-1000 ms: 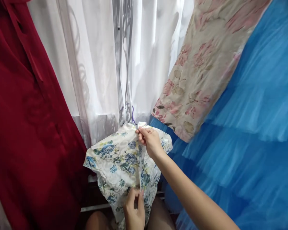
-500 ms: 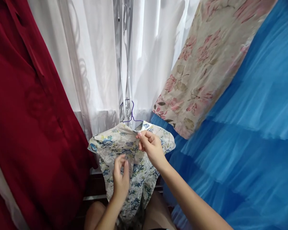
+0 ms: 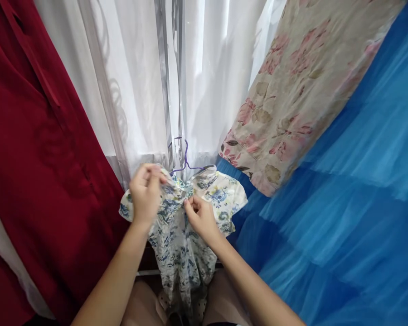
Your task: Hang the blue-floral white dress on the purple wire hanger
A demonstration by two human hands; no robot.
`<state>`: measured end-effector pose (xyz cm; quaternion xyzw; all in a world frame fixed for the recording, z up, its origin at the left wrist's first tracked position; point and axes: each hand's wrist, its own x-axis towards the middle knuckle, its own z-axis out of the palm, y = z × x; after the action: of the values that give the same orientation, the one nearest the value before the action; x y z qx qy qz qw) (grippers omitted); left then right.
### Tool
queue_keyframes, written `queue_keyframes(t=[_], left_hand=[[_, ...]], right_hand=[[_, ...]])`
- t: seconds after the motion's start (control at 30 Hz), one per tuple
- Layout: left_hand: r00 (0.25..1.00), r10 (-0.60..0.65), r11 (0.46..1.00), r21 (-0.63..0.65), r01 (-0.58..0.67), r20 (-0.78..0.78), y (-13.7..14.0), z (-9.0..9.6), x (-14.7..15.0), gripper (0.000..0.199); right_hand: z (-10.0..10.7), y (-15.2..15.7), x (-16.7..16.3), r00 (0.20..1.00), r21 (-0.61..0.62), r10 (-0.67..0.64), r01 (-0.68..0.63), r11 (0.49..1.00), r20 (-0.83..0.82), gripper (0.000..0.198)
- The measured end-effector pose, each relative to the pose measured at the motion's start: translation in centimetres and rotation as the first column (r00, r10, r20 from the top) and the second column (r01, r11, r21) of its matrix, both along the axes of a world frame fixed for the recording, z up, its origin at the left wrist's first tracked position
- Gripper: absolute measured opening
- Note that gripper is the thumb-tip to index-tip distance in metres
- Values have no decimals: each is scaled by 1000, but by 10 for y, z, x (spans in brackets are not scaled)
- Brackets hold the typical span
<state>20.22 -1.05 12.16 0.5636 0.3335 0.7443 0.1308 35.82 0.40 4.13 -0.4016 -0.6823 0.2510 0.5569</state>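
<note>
A short-sleeved floral garment (image 3: 187, 244), white with blue and yellow flowers, hangs in front of me on a thin purple hanger (image 3: 186, 164). My right hand (image 3: 203, 221) pinches its front edge just below the neckline between thumb and fingers. On the left side of the neck, my left hand (image 3: 145, 192) is closed at the collar edge, slightly smeared by motion, and the fabric there looks lifted. The garment's lower part hangs down between my knees, bunched in folds.
On the left hangs a long red garment (image 3: 51, 149). A beige cloth with pink flowers (image 3: 285, 99) and a tiered blue tulle dress (image 3: 347, 199) hang on the right. Behind the hanger are white curtains (image 3: 136, 90) and upright metal poles (image 3: 178, 81).
My left hand has risen from the garment's front to the left of its collar. My right hand has moved down and left from the neckline, and the neck opening has spread.
</note>
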Motion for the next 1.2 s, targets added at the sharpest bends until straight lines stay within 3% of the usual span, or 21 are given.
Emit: queue_keyframes(t=[0.1,0.17,0.23,0.3,0.33,0.43,0.53,0.6,0.63,0.73,0.77,0.83,0.93,0.97,1.0,1.07,1.13,1.2], left_hand=[[969,47,999,-19,-44,242,18,-1,-52,14],[870,7,988,-138,70,493,30,-18,-85,14],[666,64,926,-293,238,743,38,-47,-107,21],[571,155,855,-399,332,806,41,-82,-113,30],[559,188,817,-444,367,808,40,-100,-111,31],[555,221,702,-526,481,802,34,-143,-91,28],[566,141,634,-513,579,813,27,-161,-60,17],[582,-39,608,-443,659,812,18,-162,-34,10],[576,-157,568,-404,717,802,13,-161,-20,12],[484,-434,364,-343,866,760,-11,-157,22,20],[452,-480,305,-340,890,752,-19,-156,34,20],[416,-543,248,-334,909,730,-36,-153,55,20],[398,-630,223,-336,915,667,-55,-146,75,23],[388,-663,208,-340,917,640,-60,-143,80,25],[373,-701,191,-344,919,608,-65,-140,83,27],[337,-783,152,-364,919,524,-75,-132,85,28],[335,-852,140,-443,886,402,-84,-123,77,26],[383,-883,177,-564,806,271,-93,-114,59,23]], right_hand=[[-12,-10,9,998,-61,54,-54,997,11,31],[-15,-20,13,994,-79,95,-92,993,44,30],[-18,-28,12,987,-93,137,-129,987,85,29],[-23,-33,8,981,-107,160,-148,983,108,28],[-27,-34,8,980,-112,161,-149,983,116,28],[-41,-33,23,987,-127,103,-87,988,125,29],[-60,-27,71,991,-159,-41,61,985,124,32],[-76,-24,113,966,-181,-171,206,962,195,34],[-85,-25,132,931,-183,-221,281,942,290,34],[-110,-33,173,797,-220,-224,404,888,561,32],[-115,-37,177,767,-241,-191,412,879,613,30],[-116,-49,173,764,-260,-136,374,890,631,19],[-99,-67,142,894,-346,41,129,929,446,21],[-92,-72,129,933,-426,152,2,905,326,22],[-86,-77,114,949,-518,258,-131,845,180,24],[-78,-83,88,926,-644,350,-353,679,-138,35],[-76,-85,64,878,-674,269,-477,565,-396,43],[-77,-84,46,804,-663,152,-567,489,-575,48]])
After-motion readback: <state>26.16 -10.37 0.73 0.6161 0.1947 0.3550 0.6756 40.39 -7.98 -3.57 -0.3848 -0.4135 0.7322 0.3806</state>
